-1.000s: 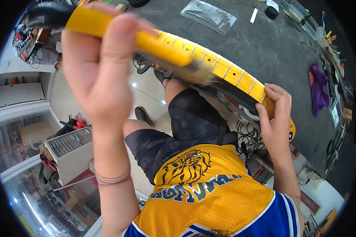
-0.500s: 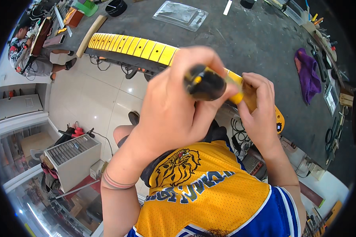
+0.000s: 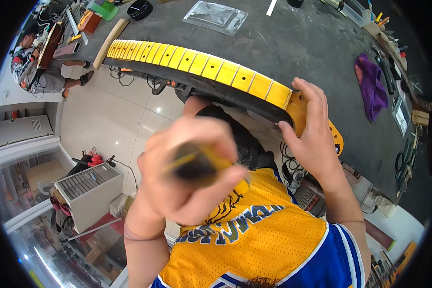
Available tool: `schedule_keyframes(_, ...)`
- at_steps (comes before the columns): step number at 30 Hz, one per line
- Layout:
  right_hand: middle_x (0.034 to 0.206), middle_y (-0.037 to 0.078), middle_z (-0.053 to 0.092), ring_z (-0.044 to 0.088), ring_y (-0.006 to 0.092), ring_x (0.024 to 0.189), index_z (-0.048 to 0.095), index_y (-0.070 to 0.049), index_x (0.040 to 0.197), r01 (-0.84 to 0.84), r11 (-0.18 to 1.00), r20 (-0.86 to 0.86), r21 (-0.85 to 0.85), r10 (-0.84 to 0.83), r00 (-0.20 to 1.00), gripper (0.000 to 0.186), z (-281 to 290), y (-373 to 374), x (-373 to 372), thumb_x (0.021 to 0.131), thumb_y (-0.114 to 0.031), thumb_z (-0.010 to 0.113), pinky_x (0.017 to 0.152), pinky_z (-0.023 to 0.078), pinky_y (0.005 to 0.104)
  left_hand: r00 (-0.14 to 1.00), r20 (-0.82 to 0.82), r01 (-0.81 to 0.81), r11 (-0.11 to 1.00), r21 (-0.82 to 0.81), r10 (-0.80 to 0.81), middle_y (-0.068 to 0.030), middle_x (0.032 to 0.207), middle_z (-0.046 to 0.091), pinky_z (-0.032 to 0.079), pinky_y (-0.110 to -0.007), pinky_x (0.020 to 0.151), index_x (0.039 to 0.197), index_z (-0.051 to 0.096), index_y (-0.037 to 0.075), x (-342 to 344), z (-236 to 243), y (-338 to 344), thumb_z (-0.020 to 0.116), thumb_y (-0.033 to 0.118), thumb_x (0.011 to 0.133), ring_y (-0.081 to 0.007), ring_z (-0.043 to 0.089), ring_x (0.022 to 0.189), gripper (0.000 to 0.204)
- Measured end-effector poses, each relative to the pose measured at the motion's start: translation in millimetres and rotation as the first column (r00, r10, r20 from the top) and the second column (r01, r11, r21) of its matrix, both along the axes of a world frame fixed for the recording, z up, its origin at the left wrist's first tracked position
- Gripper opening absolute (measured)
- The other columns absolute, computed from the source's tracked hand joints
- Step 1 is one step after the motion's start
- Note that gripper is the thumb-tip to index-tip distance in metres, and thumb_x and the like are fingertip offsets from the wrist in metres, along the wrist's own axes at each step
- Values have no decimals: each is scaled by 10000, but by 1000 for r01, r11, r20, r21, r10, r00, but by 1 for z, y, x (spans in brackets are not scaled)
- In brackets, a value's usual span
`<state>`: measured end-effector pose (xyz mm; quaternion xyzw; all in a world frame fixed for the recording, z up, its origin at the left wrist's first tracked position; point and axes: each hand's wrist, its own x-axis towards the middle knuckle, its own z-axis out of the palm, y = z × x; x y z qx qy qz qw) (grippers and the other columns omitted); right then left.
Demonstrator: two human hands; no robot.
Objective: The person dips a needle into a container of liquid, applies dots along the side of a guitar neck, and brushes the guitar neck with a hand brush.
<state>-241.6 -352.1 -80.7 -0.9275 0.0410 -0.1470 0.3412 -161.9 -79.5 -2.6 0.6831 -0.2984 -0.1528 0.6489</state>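
Note:
A guitar neck (image 3: pixel 187 61) with a yellow fretboard lies along the bench's near edge, its headstock (image 3: pixel 300 113) toward the right. My right hand (image 3: pixel 314 127) grips the headstock, thumb at the near edge and fingers over the top. Above my lap, away from the neck, my left hand (image 3: pixel 192 173) is closed around a tool with a black-and-yellow handle (image 3: pixel 194 163). Motion blurs that tool and its handle faces the view end-on, so its kind cannot be made out.
A clear plastic package (image 3: pixel 216 18) lies on the dark bench (image 3: pixel 283 53). At the right are a purple cloth (image 3: pixel 371 89) and several hand tools. A wooden block (image 3: pixel 109 44) touches the neck's far left end. Another person (image 3: pixel 31 62) sits at far left.
My left hand has drawn back from the neck, down and to the left, with the tool, uncovering the fretboard. My right hand stays at the headstock.

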Motion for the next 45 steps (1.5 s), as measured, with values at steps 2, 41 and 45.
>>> schedule_keyframes(2, 1587, 199, 520, 483, 450, 1519, 420, -79, 1670, -28, 995, -3, -94, 27, 1000, 956, 3, -1, -1, 830, 25, 865, 1272, 413, 532, 976, 194, -91, 995, -51, 100, -191, 1000, 795, 619, -359, 807, 1194, 625, 9, 2, -18, 26, 842, 44, 953, -250, 771, 871, 326)
schedule_keyframes(41, 1233, 235, 775, 731, 456, 1108, 681, -38, 1459, -193, 980, -460, -39, 154, 874, 481, 84, -54, -13, 982, -45, 746, 975, 569, 496, 276, 823, -688, 700, -192, 497, -208, 1185, 724, 587, -420, 1003, 1072, 622, -2, 222, -107, 126, 831, -70, 957, -328, 759, 1157, 248)
schedule_keyframes(45, 1195, 232, 770, 727, 453, 1078, 683, -41, 1448, -174, 984, -479, -49, 129, 868, 490, 83, -52, -13, 963, -32, 755, 949, 564, 495, 261, 708, -664, 654, -362, 656, -196, 1331, 668, 694, -402, 994, 1199, 556, -7, 229, -105, 122, 703, -90, 1062, -287, 764, 1140, 217)
